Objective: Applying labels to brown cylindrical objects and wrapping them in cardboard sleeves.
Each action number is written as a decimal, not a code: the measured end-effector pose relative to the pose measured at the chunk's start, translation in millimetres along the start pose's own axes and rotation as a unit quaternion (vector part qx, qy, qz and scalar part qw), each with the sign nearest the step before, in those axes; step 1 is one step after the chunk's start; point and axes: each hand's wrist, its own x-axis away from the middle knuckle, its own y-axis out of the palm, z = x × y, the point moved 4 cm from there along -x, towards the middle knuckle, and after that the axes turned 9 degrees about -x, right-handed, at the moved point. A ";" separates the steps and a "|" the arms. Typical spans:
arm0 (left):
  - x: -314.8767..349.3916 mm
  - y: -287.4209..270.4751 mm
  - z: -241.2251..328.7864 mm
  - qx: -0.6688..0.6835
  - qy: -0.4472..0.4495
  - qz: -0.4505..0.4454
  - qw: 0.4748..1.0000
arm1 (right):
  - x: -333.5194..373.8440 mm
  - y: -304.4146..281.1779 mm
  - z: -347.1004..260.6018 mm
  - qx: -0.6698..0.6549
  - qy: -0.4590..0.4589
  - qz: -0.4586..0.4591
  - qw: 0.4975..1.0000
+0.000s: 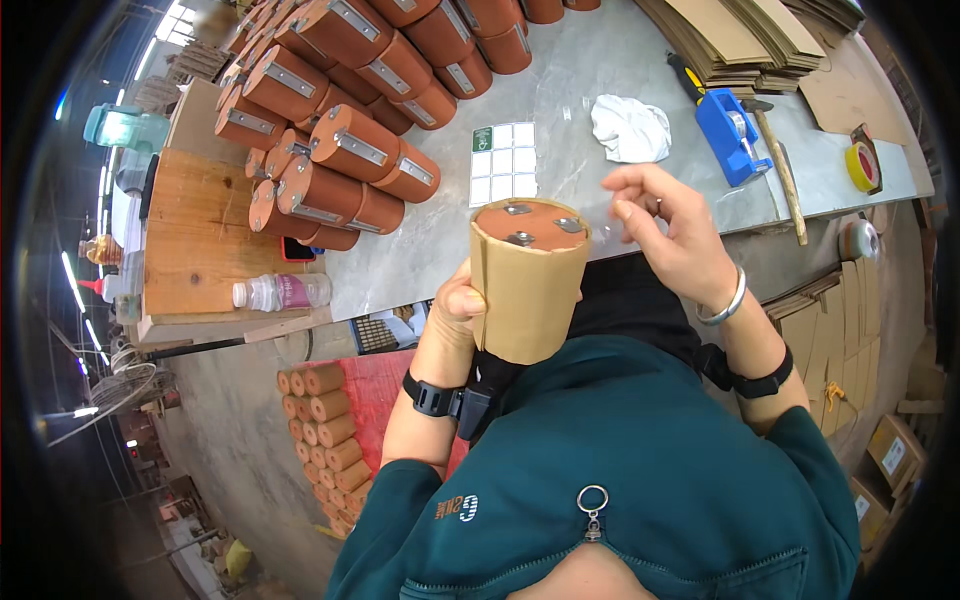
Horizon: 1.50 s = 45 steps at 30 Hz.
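Observation:
My left hand (462, 298) is closed round the left side of a reddish-brown cylinder (548, 226) with a brown cardboard sheet (530, 300) wrapped about it. Several small metal plates show on the cylinder's top face. The sheet's edge runs down the side near my left thumb; the fingers behind are mostly hidden. To the right of the cylinder's top, my right hand (680, 225) is raised with bent fingers. A faint see-through strip, seemingly clear tape (602, 214), shows at its fingertips. A white sticker sheet (504, 165) lies on the table beyond the cylinder.
Stacked cylinders with metal strips (350, 145) fill the table's far left. A crumpled white cloth (630, 128), a blue tape dispenser (733, 138), a hammer (780, 175) and cardboard sheets (740, 40) lie to the right. A bottle (285, 292) lies left; more cylinders (330, 435) are stacked below.

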 end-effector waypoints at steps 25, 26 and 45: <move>6.4 14.0 9.2 0.011 0.033 0.074 0.997 | 15.0 32.4 -28.4 0.225 -0.292 0.006 0.930; 6.2 14.8 10.1 0.011 0.033 0.074 0.997 | 14.8 32.3 -23.9 0.210 -0.273 0.019 0.939; -1.3 13.3 3.6 0.094 0.050 -0.014 0.994 | 4.6 21.2 -5.6 0.123 -0.190 0.064 0.972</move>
